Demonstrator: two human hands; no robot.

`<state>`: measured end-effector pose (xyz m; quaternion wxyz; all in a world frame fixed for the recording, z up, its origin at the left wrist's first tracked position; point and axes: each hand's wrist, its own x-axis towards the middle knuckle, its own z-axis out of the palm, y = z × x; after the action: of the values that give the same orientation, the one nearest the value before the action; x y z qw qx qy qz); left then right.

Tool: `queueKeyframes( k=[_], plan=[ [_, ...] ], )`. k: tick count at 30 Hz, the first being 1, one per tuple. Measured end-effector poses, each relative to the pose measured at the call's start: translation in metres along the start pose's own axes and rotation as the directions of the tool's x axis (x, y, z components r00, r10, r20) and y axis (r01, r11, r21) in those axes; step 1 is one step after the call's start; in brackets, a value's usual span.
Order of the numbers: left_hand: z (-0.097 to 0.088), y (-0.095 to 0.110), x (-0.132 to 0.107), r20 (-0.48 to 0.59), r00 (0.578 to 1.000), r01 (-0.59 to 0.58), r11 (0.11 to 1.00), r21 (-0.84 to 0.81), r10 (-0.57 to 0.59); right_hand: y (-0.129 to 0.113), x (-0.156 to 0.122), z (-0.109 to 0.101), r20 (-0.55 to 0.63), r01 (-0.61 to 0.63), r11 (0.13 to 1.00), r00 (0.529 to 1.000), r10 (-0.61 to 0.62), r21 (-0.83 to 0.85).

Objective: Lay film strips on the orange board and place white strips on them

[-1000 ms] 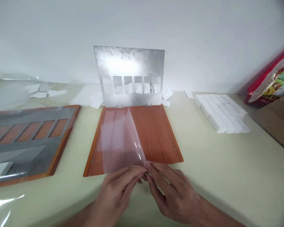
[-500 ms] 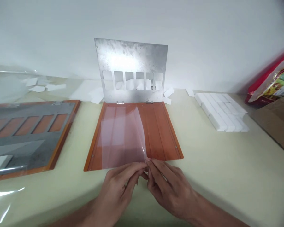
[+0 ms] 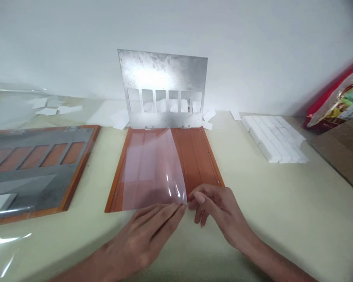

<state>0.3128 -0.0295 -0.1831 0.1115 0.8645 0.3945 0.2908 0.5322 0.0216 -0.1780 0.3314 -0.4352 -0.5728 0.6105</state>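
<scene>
An orange-brown board (image 3: pixel 201 156) lies flat before me, its hinged metal stencil plate (image 3: pixel 163 72) with several rectangular windows standing upright at the back. A clear plastic film (image 3: pixel 150 168) covers the board's left half, its right edge lifted and curling. My left hand (image 3: pixel 147 235) lies flat with fingers stretched out, fingertips at the film's near right corner. My right hand (image 3: pixel 220 211) rests on the board's near right corner, fingers curled, thumb and forefinger together just beside the film's corner; whether they grip anything is unclear.
A second board (image 3: pixel 32 172) with its metal stencil closed lies at left. White blocks (image 3: pixel 273 139) are stacked in rows at right, before a red bag (image 3: pixel 338 98) and a cardboard box (image 3: pixel 341 152). Paper scraps (image 3: pixel 53 107) sit by the wall. More clear film (image 3: pixel 6 250) lies near left.
Both hands were pinching the film's corner together. Now my left hand has flattened out at that corner and my right hand has drawn a little to the right. The film spreads wider.
</scene>
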Motion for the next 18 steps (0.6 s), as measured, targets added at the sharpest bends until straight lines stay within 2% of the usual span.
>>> queueKeyframes(
  k=[2, 5, 8, 11, 13, 15, 16, 17, 18],
  plan=[
    [0.0, -0.001, 0.0, 0.043, 0.994, -0.106, 0.991, 0.081, 0.103, -0.001, 0.002, -0.001, 0.03, -0.116, 0.991, 0.993, 0.114, 0.072],
    [0.001, -0.002, 0.006, 0.056, 0.976, -0.218, 0.964, 0.154, 0.211, 0.001, 0.004, 0.0, 0.097, -0.173, 0.982, 0.981, 0.165, 0.074],
    [-0.001, 0.001, 0.011, 0.065, 0.967, -0.255, 0.95, 0.18, 0.247, 0.003, 0.004, 0.004, 0.157, -0.212, 0.968, 0.969, 0.191, 0.132],
    [-0.003, 0.006, 0.012, -0.011, 0.969, -0.241, 0.954, 0.179, 0.247, 0.0, 0.004, 0.006, 0.101, -0.155, 0.954, 0.986, 0.133, 0.255],
    [-0.004, 0.009, 0.01, -0.147, 0.973, -0.156, 0.975, 0.158, 0.18, -0.003, 0.004, 0.006, -0.015, -0.026, 0.936, 0.999, 0.034, 0.35],
    [-0.003, 0.011, 0.01, -0.244, 0.97, 0.001, 1.0, 0.006, 0.001, -0.005, 0.003, 0.006, -0.147, 0.129, 0.913, 0.986, -0.077, 0.387],
    [-0.002, 0.012, 0.011, -0.229, 0.965, 0.097, 0.986, -0.137, -0.127, -0.004, 0.002, 0.006, -0.21, 0.203, 0.901, 0.969, -0.13, 0.382],
    [0.0, 0.012, 0.012, -0.16, 0.952, 0.203, 0.928, -0.312, -0.262, -0.003, 0.001, 0.007, -0.265, 0.266, 0.891, 0.949, -0.173, 0.368],
    [0.001, 0.012, 0.014, -0.043, 0.923, 0.315, 0.814, -0.488, -0.383, -0.002, 0.0, 0.008, -0.306, 0.306, 0.886, 0.931, -0.201, 0.348]
  ],
)
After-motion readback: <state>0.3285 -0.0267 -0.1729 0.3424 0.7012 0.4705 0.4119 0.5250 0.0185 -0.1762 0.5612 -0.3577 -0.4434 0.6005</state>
